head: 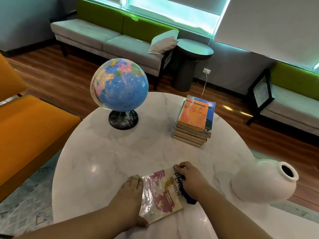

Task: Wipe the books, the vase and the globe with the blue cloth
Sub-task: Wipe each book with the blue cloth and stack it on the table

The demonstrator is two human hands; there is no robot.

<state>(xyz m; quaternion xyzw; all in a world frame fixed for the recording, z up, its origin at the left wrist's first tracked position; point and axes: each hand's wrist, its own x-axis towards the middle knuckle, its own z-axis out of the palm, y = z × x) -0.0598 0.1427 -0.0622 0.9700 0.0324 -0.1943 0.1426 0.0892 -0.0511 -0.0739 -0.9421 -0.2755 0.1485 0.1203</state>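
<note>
Blue cloth (pixel 189 198) under right hand (pixel 189 177) on book (pixel 159 195) lettered "WOMEN"

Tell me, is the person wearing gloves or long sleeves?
No gloves: the left hand and the right hand are both bare. No sleeve, watch or bracelet shows above either wrist in the part the camera sees.

Wide bare stretch of white desk (pixel 151 152) across the middle of the frame, globe (pixel 120 85) standing upper left, stack of books (pixel 195 121) upper right, open gap between them, vase (pixel 264 181) blocking the right edge, single book (pixel 160 192) flat at lower centre
</note>
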